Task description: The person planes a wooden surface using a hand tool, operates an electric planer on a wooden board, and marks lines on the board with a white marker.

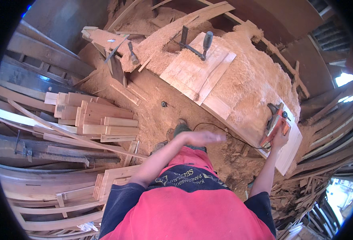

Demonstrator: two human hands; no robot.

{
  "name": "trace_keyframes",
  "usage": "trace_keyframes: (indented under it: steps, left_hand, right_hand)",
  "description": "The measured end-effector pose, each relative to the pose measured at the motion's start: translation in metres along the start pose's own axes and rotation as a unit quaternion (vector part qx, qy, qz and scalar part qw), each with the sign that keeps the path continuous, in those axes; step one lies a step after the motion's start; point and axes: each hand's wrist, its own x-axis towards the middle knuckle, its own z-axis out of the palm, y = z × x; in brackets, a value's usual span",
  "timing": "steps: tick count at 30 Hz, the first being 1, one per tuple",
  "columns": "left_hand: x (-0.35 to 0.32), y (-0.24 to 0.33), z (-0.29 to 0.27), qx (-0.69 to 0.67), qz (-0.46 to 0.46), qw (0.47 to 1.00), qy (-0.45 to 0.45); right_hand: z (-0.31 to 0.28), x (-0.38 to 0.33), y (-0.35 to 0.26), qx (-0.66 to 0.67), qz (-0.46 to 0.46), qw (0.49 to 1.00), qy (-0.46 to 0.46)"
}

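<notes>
My right hand [281, 140] is wrapped round an orange-red electric planer [273, 125] at the right end of the workbench. The planer rests on a pale wooden board [289, 154], and a dark power cord [240, 139] runs from it toward the left. My left hand [205, 138] is held out in front of my body, flat with fingers stretched, and has nothing in it. Beyond it, a bar clamp [203, 50] with a dark handle stands over a wide board [184, 72] on the bench.
Wood shavings [248, 76] are heaped across the bench and floor. Cut planks [98, 116] are stacked on the left, with long boards [64, 176] behind them. A small wooden-handled tool [133, 56] lies at the far left of the bench. More planks [332, 140] lean at the right.
</notes>
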Motion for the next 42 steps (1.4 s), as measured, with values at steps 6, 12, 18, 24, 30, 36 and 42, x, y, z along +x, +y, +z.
trace_keyframes:
  steps: [6,12,18,24,30,36,42]
  left_hand:
    - [-0.253,-0.241,-0.119,-0.228,-0.161,0.525,0.804]
    - [-0.106,-0.204,-0.059,0.065,-0.179,0.721,0.666]
    - [-0.079,-0.089,-0.025,-0.158,-0.071,0.979,0.111]
    - [-0.262,-0.199,-0.208,-0.109,-0.151,0.307,0.933]
    - [-0.045,-0.138,-0.051,-0.115,-0.181,0.940,0.265]
    - [-0.076,-0.113,0.028,0.015,-0.137,0.990,0.037]
    - [-0.325,-0.291,-0.017,0.072,-0.568,0.709,0.411]
  right_hand:
    - [0.032,0.014,-0.012,-0.049,0.007,0.999,0.003]
    - [0.005,0.009,0.025,-0.098,0.001,0.992,0.077]
    - [-0.001,0.007,-0.052,-0.127,0.035,0.990,0.041]
    - [-0.015,0.004,-0.014,-0.100,0.054,0.990,0.080]
    - [-0.017,-0.001,-0.029,-0.073,0.089,0.990,0.076]
    - [-0.013,0.002,-0.038,-0.077,0.071,0.991,0.085]
    - [-0.005,0.002,-0.028,-0.079,0.083,0.990,0.082]
